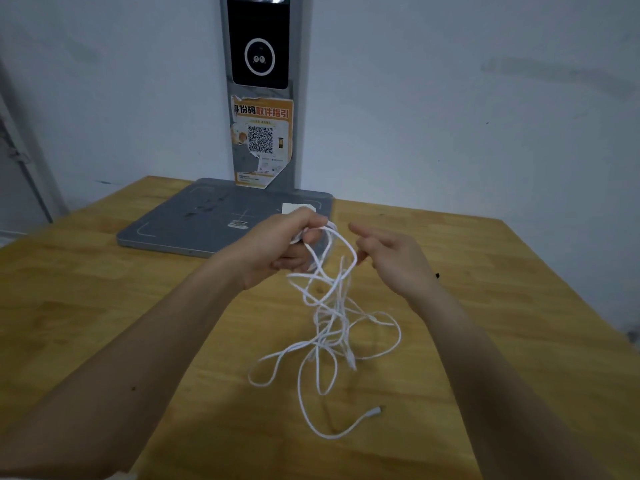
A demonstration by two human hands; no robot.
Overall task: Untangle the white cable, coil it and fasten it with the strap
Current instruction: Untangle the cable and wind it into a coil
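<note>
The left hand (284, 247) grips a bunch of the white cable (329, 317) and lifts it above the wooden table (104, 306), probably so the tangle hangs loose for sorting. The snarl drops below this hand, its lower loops and plug end near the table. The right hand (391, 258), just beside the cable, has loosely curled fingers; whether it pinches a strand cannot be told.

My wooden table (104, 306) carries a grey scanner base (194, 223) at its far edge; its post (298, 109) bears a black screen (259, 46) and an orange QR poster (263, 140).
</note>
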